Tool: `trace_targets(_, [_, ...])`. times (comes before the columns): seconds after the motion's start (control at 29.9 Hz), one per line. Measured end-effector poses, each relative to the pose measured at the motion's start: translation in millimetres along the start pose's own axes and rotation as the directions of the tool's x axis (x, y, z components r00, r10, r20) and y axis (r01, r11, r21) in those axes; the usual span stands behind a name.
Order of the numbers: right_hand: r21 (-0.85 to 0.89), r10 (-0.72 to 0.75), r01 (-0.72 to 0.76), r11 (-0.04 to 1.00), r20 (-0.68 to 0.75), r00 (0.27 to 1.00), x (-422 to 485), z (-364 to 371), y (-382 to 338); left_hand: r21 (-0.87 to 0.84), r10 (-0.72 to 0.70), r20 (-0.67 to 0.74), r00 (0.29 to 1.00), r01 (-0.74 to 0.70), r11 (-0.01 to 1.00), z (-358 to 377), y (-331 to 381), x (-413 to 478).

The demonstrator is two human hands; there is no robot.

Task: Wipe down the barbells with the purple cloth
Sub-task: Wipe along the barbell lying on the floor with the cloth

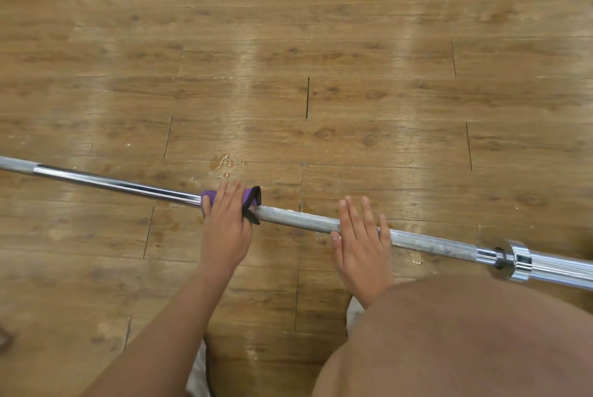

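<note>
Low in the frame's middle, the left hand is pressing the black-edged purple cloth around the long steel barbell on the wooden floor while the right hand is lying open on it, so the bar could roll if that steadying palm lifts.

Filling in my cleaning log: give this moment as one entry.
left hand: presses purple cloth around barbell | right hand: flat, steadying bar | barbell: on wooden floor
</note>
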State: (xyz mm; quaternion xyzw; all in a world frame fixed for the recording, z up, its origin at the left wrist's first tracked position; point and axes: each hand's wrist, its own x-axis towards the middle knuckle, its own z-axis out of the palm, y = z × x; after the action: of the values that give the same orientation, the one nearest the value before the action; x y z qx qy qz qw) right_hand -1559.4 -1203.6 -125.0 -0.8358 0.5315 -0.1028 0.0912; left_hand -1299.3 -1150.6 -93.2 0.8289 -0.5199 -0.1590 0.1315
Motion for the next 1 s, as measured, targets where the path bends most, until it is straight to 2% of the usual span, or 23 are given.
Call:
trace_targets(0.13, [-0.012, 0.002, -0.002, 1.000, 0.006, 1.000, 3.1, 0.8, 2.3, 0.046, -0.003, 0.002, 1.000, 0.003, 0.999, -5.4, -6.9, 21.2])
trace_targets(0.27, [-0.010, 0.007, -0.007, 1.000, 0.016, 1.000, 8.7, -0.7, 2.0, -0.095, -0.036, -0.048, 0.998, 0.031, 0.995, -1.3, 0.5, -10.5])
trace_targets(0.37, [0.011, 0.016, -0.017, 1.000, 0.040, 0.999, 11.4, -3.1, 2.0, -0.141, -0.023, -0.048, 0.999, 0.016, 0.990, 4.8, 1.4, -18.0])
trace_targets(0.67, [0.051, 0.018, -0.023, 0.998, 0.107, 0.994, 26.3, -7.5, 6.2, -0.062, 0.083, -0.007, 0.997, -0.083, 0.995, -0.6, -9.8, 13.2])
trace_targets(0.8, [0.052, 0.018, -0.025, 0.998, 0.126, 0.992, 35.1, -11.9, 6.4, -0.102, 0.072, -0.021, 0.997, -0.074, 0.992, 0.7, -15.0, 5.8])
trace_targets(1.0, [0.038, 0.016, -0.022, 0.999, 0.166, 0.986, 50.6, -13.5, 11.0, -0.070, 0.019, -0.070, 0.997, -0.024, 0.997, -1.8, 2.4, 50.2])
